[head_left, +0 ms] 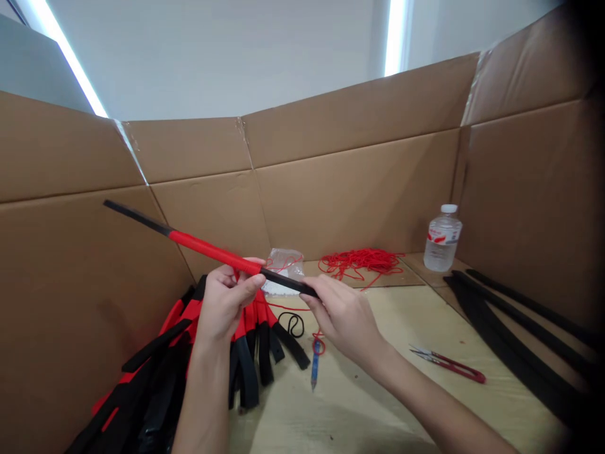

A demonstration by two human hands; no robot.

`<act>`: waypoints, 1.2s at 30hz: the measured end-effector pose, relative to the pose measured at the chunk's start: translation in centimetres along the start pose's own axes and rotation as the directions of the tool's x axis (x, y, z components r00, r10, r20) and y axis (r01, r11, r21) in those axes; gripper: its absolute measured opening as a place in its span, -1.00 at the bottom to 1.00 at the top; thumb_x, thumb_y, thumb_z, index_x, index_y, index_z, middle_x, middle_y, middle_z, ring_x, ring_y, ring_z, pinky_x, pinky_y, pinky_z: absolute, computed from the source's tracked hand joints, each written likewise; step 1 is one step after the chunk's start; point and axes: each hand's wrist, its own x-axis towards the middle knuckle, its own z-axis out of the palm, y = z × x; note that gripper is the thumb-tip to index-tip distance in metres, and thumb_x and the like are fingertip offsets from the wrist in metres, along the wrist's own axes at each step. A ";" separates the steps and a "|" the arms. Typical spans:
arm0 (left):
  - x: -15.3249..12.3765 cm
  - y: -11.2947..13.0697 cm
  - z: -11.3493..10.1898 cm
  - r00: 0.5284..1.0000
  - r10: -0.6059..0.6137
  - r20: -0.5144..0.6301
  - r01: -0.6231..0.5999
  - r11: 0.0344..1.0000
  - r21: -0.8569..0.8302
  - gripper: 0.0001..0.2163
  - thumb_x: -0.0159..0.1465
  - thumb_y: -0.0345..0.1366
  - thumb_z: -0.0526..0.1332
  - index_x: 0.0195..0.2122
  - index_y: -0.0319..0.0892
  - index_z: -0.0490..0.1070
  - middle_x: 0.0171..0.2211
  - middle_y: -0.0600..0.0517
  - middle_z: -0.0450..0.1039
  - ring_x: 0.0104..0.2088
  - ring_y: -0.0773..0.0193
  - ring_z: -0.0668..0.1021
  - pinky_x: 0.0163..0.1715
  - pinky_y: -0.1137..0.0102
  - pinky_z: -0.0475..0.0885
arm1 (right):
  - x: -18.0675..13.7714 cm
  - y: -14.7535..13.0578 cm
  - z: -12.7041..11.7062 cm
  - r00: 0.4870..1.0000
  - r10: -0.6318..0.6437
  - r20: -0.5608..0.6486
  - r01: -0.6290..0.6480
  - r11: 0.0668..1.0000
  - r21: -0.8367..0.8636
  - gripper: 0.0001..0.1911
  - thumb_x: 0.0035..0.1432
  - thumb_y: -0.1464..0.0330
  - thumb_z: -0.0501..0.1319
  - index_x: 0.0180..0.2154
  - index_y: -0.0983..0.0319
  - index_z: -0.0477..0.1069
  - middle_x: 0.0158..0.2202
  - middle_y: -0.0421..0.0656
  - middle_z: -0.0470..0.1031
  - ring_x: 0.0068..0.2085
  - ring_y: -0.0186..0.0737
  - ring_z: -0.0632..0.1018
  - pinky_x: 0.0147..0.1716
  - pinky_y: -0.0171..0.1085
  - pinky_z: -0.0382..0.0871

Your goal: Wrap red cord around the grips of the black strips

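Both hands hold a long, flat black strip (215,254) whose middle is wrapped in red cord. It slants in the air, its bare black end pointing up to the left. My left hand (231,293) is closed around the lower end of the red wrapping, with the thumb on top. Near the right end, my right hand (343,318) pinches the bare black part. Below it, a red cord loop lies by a blue pen (314,369) on the table. Behind and beneath my left hand is a pile of similar red-wrapped black strips (250,372).
Cardboard walls (350,189) surround the table. A tangle of red cord (362,261) and a clear plastic bag (285,268) lie at the back. At right are a water bottle (443,243), red-handled thread snips (449,364) and several black strips (515,347). A black loop (293,325) lies mid-table.
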 end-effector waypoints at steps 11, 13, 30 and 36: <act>-0.3 0.2 -0.2 0.985 0.010 0.171 0.020 0.985 -0.173 -0.64 -0.07 -0.30 0.44 -0.19 -0.21 0.60 -0.75 0.28 -0.04 -0.75 0.59 -0.03 -0.77 0.58 -0.15 | 0.0 -1.2 -0.2 0.919 0.163 0.358 -0.371 0.663 0.650 -0.53 0.33 0.10 0.02 -0.53 0.24 0.26 -0.62 -0.26 0.28 -0.60 -0.41 0.29 -0.59 -0.38 0.09; -0.3 0.2 -0.3 0.972 0.026 0.234 0.028 0.974 -0.226 -0.68 -0.06 -0.32 0.44 -0.22 -0.16 0.60 -0.76 0.28 -0.04 -0.76 0.60 -0.05 -0.78 0.60 -0.14 | 0.0 -1.0 0.0 0.863 0.128 0.489 -0.483 0.491 0.725 -0.51 0.28 0.02 0.06 -0.49 0.26 0.31 -0.64 -0.28 0.29 -0.67 -0.46 0.24 -0.67 -0.41 0.05; -0.5 0.6 0.2 0.979 0.092 0.184 -0.061 0.984 -0.167 -0.89 -0.01 -0.31 0.47 -0.44 -0.14 0.63 -0.79 0.20 0.17 -0.80 0.61 0.06 -0.83 0.66 -0.12 | -0.9 -1.9 0.6 0.999 0.030 -0.014 -0.025 0.962 0.273 -0.75 0.35 0.33 0.05 -0.30 0.30 0.43 -0.38 -0.12 0.42 -0.39 -0.29 0.39 -0.42 -0.29 0.17; -0.5 0.7 0.1 0.933 0.067 0.353 0.035 0.961 -0.274 -0.79 0.09 -0.26 0.40 -0.24 -0.16 0.65 -0.77 0.25 0.00 -0.77 0.62 -0.07 -0.82 0.66 -0.17 | -0.6 -2.1 0.0 0.981 0.132 0.144 -0.191 0.807 0.559 -0.66 0.32 0.22 0.07 -0.41 0.28 0.39 -0.53 -0.22 0.32 -0.49 -0.35 0.35 -0.50 -0.34 0.18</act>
